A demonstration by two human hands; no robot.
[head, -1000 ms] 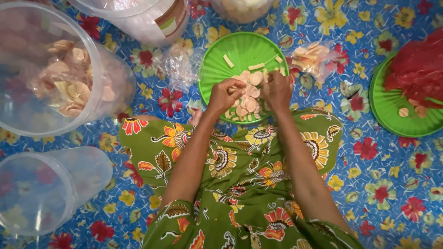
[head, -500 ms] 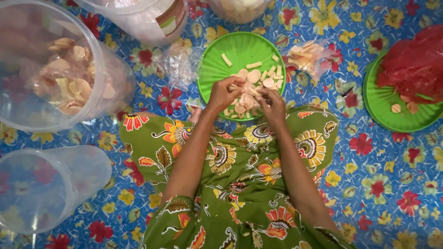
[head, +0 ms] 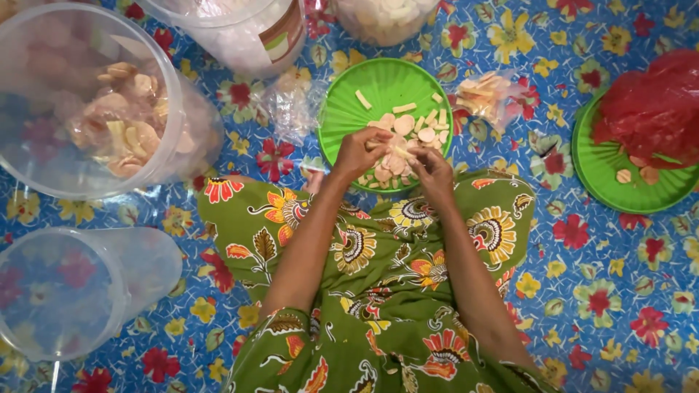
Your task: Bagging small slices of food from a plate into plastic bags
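Over the near rim of the green plate (head: pixel 342 109) my left hand (head: pixel 358 153) and right hand (head: pixel 429 169) sit close together, fingers curled and pinched on small pale crackers (head: pixel 397 149) from the pile; exactly which piece each hand grips I cannot tell. Versus half a second ago both hands have pulled back a bit toward my lap, and a second ago they were higher up, over the middle of the pile. The pile lies on the near half of the plate, with loose stick-shaped pieces on the far half. The plate's near edge touches my knee in the green flowered cloth (head: pixel 378 262).

Just left of the plate, a crumpled clear bag (head: pixel 291 109). Just right of it, a small clear bag of crackers (head: pixel 489 93). Well off right, a second green plate (head: pixel 604 175) with a red plastic bag (head: pixel 655 102) on it and a few crackers by its near rim. Far left, a big clear tub of crackers (head: pixel 95 109); below it a clear empty tub (head: pixel 73 291) on its side. More clear containers along the top edge (head: pixel 240 33). Open floral mat (head: pixel 582 291) to my right, between the two plates and beside my right knee; the left side is crowded by tubs
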